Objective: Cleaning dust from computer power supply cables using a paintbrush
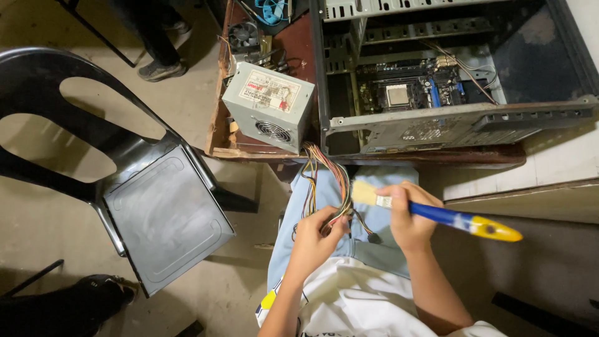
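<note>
Brushing down the power supply cables over the lap

Left hand (312, 234) has a closed grip on the bundle of coloured cables (334, 181) that hangs from the grey power supply (268, 106); right hand (409, 215) has a closed grip on a paintbrush (437, 215) with a blue and yellow handle, bristles right against the cables just above the left hand. The power supply sits at the edge of a worn wooden worktop (215, 134), just beside an open computer case (449, 75) with the motherboard showing. Concrete floor, and a black plastic chair (125, 187) carrying the case's side panel off to the left.
</note>
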